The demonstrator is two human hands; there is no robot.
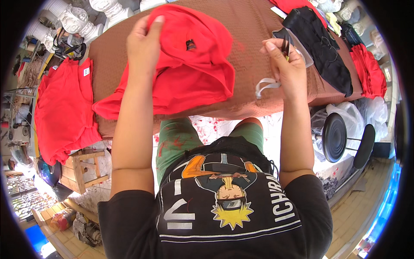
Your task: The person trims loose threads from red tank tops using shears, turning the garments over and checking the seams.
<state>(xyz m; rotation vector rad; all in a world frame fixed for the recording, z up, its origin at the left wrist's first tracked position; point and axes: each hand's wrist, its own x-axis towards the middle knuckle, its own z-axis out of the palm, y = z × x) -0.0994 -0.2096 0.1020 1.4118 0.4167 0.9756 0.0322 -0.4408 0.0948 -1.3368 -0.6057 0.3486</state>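
Note:
A red fabric garment (pixel 198 82) lies bunched on the brown-covered table in front of me, its neck area raised and a small black label (pixel 190 45) showing inside. My left hand (pixel 145 43) grips the upper left edge of this cloth, thumb pressed on top. To the right, apart from the garment, my right hand (pixel 285 62) is closed around small dark thread snips (pixel 286 46) whose tips point up. A pale ribbon loop (pixel 265 86) hangs beside that hand; whether it is tied to the snips I cannot tell.
Another red garment (pixel 64 108) drapes over the table's left end. Black cloth (pixel 319 47) and folded red cloth (pixel 368 71) lie at the right of the brown tablecloth (pixel 250 26). A round black stool seat (pixel 334 131) and a wooden stool (pixel 84 170) stand below.

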